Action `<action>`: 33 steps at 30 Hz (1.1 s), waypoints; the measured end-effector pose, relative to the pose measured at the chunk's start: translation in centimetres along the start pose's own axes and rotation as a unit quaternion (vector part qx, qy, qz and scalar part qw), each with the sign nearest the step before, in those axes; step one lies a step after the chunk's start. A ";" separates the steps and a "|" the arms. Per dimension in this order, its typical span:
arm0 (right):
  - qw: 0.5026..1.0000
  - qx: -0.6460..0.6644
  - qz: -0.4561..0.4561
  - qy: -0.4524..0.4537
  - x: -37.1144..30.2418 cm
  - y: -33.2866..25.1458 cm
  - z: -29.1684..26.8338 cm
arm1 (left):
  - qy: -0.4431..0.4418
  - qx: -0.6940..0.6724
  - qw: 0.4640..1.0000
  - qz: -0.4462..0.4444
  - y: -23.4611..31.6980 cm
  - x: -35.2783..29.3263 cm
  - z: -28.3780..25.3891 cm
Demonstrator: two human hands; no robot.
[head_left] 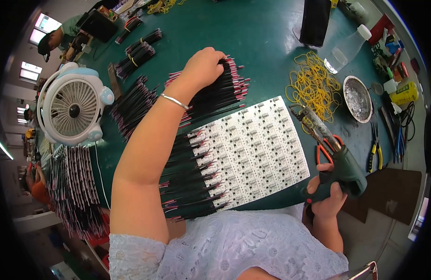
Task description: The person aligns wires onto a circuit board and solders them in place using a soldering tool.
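My left hand (205,67) reaches over a pile of short black wires (217,91) with red and white ends. Its fingers are curled and pinched together at the far side of the pile, on the wires; how many they hold is hidden. My right hand (328,200) grips a dark green soldering gun (346,173) by its handle, the metal barrel tilted up and to the left. Between my hands lies a white circuit board panel (252,149) with rows of small parts. Black wires (189,193) are attached in a row along its left edge.
Beyond the gun lie yellow rubber bands (313,86), a metal bowl (357,99), a plastic bottle (347,50) and yellow-handled pliers (375,151). A fan (74,109) and wire bundles (133,105) stand left, above wired boards (73,186). Another person (61,39) works at far left.
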State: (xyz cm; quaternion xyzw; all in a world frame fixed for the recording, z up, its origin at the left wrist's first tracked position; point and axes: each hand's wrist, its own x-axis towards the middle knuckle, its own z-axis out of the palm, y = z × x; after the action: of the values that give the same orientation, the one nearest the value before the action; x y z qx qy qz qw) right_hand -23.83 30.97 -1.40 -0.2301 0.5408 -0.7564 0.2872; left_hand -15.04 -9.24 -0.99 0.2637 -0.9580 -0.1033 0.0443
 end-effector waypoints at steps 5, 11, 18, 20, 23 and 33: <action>0.999 0.032 0.015 0.041 0.7 0.1 1.0 | -0.012 -0.098 0.995 0.022 -0.4 -0.5 0.1; 0.999 0.032 0.009 0.030 1.1 0.3 1.5 | 0.055 -0.023 0.996 0.068 -0.7 -0.1 0.3; 0.999 0.019 -0.006 0.042 1.2 0.5 1.4 | 0.330 -0.016 0.940 0.090 0.0 -0.9 -4.2; 0.999 0.022 -0.008 0.043 1.1 0.5 1.1 | 0.279 -0.001 0.956 0.090 2.6 -2.2 -4.8; 0.999 0.029 -0.017 0.039 0.6 0.6 0.6 | 0.142 0.038 0.982 0.117 4.8 -6.5 -4.2; 0.999 0.033 -0.006 0.043 1.2 0.5 0.4 | 0.157 -0.104 0.981 -0.042 1.1 -8.0 -2.5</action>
State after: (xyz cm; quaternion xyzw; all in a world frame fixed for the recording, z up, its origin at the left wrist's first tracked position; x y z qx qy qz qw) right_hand -24.34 29.72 -1.67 -0.1914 0.5261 -0.7847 0.2662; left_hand -8.44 -4.63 1.41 0.3107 -0.9113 -0.1611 0.2169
